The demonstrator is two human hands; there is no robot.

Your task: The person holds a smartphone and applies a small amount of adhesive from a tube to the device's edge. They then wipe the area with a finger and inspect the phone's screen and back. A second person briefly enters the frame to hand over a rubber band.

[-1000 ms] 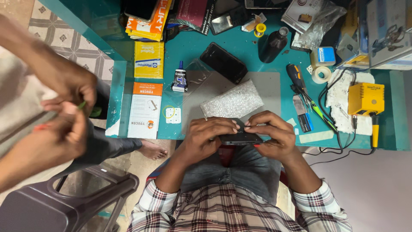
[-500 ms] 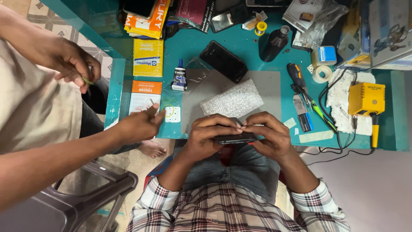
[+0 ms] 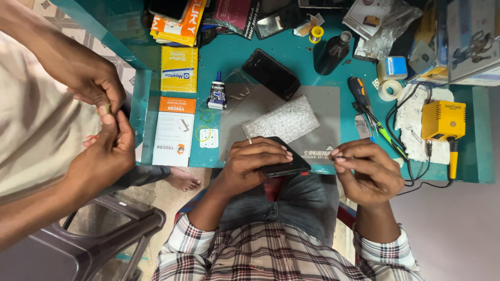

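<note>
grey mat [image 3: 323,112] open, tools [image 3: 372,117] crowding right

yellow flat box [image 3: 179,68] far left | orange-white box [image 3: 174,130] below it | dark phone screen [image 3: 271,74] centre

Teal desk [image 3: 317,57] across the far side, patterned tile floor [image 3: 49,8] far left, dark plastic chair [image 3: 78,244] near left.

Glossy black phone [image 3: 284,165] over a matt grey rubbery mat [image 3: 317,109].
</note>
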